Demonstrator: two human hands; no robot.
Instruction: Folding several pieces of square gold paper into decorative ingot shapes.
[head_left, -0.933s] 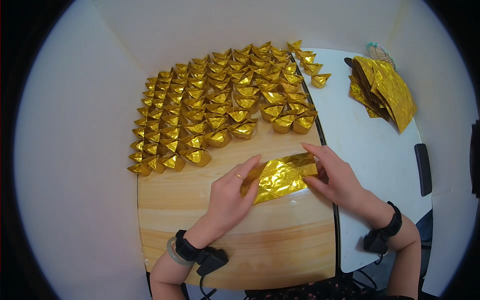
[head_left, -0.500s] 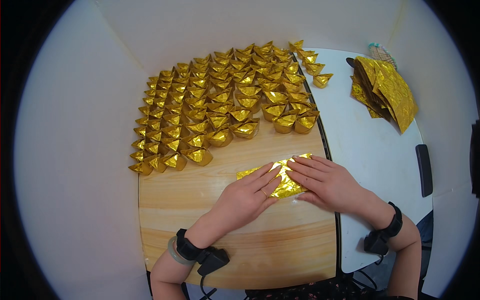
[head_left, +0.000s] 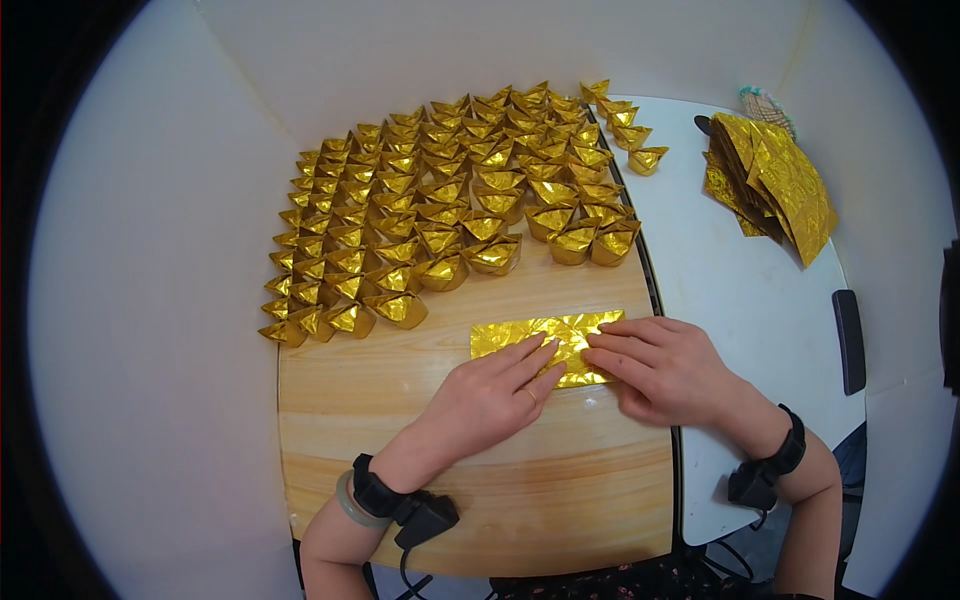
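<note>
A gold foil paper [head_left: 512, 332], folded into a long rectangle, lies on the wood-grain table just in front of me. My left hand [head_left: 490, 393] rests on its lower left half, the fingers stretched flat and pressing down. On the right end, my right hand [head_left: 668, 368] touches the foil with its fingertips, fingers extended and slightly bent. Its thumb is mostly hidden beneath the hand. Beyond the foil stand many folded gold paper ingots [head_left: 437, 238] in close rows.
A few more ingots [head_left: 647, 160] sit on the white table [head_left: 720, 300] to the right. A fanned stack of gold foil sheets [head_left: 785, 180] lies there, with a black bar-shaped object [head_left: 848, 342] at the edge. White walls [head_left: 170, 280] enclose the tables.
Both hands have slid slightly down toward me on the foil, baring more of its far edge. The right hand's fingers are now more bent. The ingots look the same.
</note>
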